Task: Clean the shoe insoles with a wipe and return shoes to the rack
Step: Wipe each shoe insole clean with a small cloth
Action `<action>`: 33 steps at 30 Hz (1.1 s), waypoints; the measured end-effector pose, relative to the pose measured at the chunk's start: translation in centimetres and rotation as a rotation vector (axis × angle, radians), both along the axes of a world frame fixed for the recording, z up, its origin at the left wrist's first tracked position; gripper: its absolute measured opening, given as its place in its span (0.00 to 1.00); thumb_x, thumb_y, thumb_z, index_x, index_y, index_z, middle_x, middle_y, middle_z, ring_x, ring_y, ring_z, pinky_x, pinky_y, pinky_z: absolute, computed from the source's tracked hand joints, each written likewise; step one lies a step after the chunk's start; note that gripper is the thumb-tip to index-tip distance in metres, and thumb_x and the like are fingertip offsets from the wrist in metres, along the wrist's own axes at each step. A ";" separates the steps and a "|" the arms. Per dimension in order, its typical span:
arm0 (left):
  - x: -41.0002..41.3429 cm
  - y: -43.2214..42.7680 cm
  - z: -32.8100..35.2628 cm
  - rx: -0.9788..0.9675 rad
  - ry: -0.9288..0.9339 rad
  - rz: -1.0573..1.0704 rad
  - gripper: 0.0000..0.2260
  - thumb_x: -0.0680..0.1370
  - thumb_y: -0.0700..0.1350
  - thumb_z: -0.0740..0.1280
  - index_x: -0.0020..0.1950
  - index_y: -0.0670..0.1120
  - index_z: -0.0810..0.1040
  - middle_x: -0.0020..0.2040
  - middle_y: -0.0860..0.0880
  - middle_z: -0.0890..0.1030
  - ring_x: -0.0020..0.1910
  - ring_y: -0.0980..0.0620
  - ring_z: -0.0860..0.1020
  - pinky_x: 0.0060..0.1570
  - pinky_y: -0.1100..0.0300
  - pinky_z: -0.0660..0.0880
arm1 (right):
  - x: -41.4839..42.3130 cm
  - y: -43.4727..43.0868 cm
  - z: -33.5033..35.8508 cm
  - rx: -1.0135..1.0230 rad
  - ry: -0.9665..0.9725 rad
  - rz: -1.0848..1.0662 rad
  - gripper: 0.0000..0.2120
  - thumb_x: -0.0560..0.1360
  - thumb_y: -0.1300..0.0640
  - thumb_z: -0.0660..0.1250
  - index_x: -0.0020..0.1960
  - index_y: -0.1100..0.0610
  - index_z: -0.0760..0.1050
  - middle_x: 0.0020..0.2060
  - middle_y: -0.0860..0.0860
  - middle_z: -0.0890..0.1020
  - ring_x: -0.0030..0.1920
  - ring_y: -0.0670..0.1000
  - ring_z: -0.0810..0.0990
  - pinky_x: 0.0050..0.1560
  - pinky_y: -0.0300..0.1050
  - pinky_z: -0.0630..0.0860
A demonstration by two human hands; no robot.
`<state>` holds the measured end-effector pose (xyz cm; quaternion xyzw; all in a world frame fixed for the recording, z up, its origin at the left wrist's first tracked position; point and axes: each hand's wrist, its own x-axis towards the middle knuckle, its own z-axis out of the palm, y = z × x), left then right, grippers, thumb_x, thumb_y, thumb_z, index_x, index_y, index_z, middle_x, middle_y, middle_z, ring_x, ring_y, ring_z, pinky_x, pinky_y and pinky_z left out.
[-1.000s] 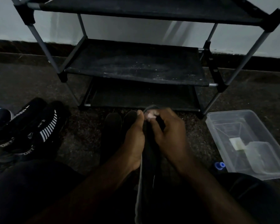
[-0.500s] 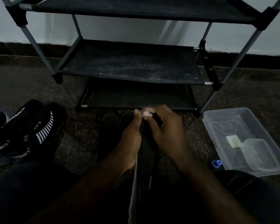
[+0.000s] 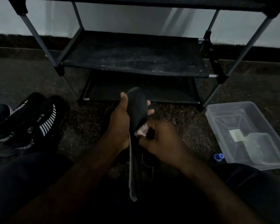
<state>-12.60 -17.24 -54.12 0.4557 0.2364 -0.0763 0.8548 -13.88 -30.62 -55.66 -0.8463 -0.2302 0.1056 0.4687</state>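
Three shelves of the rack (image 3: 132,59) face you, its front edge just beyond your hands. Right of it a clear bin (image 3: 217,113) sits on the floor. Black shoes (image 3: 39,120) lie well to your left, with open floor between. The insole (image 3: 137,107) points toe-first at the rack: your left hand (image 3: 120,122) grips its edge, your right hand (image 3: 162,139) pinches the wipe (image 3: 141,130) against its face.

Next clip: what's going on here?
A person sits on the floor facing a shoe rack, cleaning an insole. The left hand grips the dark insole near its upper end, and the right hand pinches a crumpled wipe against it. Black striped shoes sit on the floor to the left, and a clear plastic box to the right.
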 end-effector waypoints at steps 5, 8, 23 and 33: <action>-0.8 -1.2 -0.5 0.017 0.001 -0.073 0.33 0.80 0.64 0.50 0.64 0.38 0.76 0.60 0.36 0.80 0.58 0.43 0.80 0.54 0.53 0.80 | 2.0 -0.1 -0.8 0.170 -0.059 -0.277 0.04 0.74 0.60 0.73 0.44 0.51 0.80 0.39 0.43 0.84 0.40 0.42 0.82 0.45 0.43 0.80; -1.6 -2.1 -1.5 0.079 0.019 -0.150 0.27 0.81 0.61 0.52 0.62 0.43 0.79 0.57 0.41 0.83 0.55 0.47 0.82 0.50 0.57 0.79 | 2.3 0.2 -0.5 0.236 -0.179 -0.323 0.02 0.76 0.60 0.71 0.48 0.55 0.81 0.42 0.45 0.84 0.43 0.41 0.82 0.46 0.36 0.77; 0.1 0.1 0.2 0.020 0.089 0.047 0.32 0.81 0.63 0.48 0.70 0.39 0.70 0.62 0.39 0.78 0.50 0.44 0.80 0.48 0.53 0.78 | -0.2 1.1 -1.4 0.047 0.154 -0.025 0.11 0.72 0.62 0.73 0.37 0.49 0.78 0.33 0.45 0.83 0.34 0.41 0.81 0.38 0.40 0.77; 0.5 1.9 0.1 -0.115 -0.082 0.054 0.32 0.81 0.65 0.46 0.61 0.42 0.75 0.57 0.43 0.81 0.56 0.46 0.80 0.56 0.45 0.76 | 0.4 0.3 -0.2 0.243 0.243 0.052 0.05 0.74 0.65 0.71 0.41 0.57 0.80 0.37 0.55 0.85 0.37 0.50 0.82 0.39 0.46 0.79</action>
